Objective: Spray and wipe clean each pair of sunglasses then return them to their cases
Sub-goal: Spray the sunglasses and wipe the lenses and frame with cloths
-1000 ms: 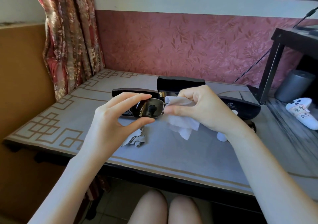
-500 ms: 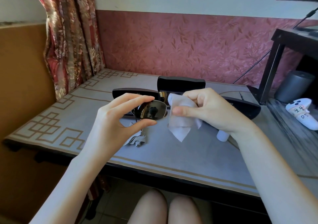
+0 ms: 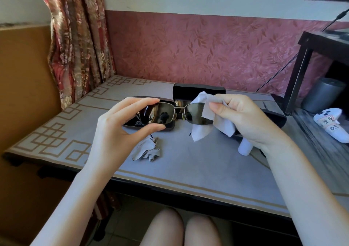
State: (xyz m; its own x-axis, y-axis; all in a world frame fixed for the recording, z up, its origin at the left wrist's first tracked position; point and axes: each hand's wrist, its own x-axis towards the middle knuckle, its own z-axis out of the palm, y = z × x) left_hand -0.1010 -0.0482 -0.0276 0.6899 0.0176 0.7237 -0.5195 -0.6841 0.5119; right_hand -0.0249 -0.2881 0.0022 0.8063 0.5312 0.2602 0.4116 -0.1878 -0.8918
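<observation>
**Wiping stage, one pair shown.** The left hand (image 3: 120, 130) pinches one lens of the sunglasses (image 3: 195, 113) between thumb and fingers, holding them in the air above the middle of the surface (image 3: 188, 170). The right hand (image 3: 245, 117) pinches a white cloth (image 3: 208, 112) draped over the outer edge of the other lens. By this evidence wiping is under way and the return is not yet done: an open black case (image 3: 198, 91) waits near the far edge. A white bottle (image 3: 244, 148) stands by the right wrist. Whether other pairs are finished cannot be told.
</observation>
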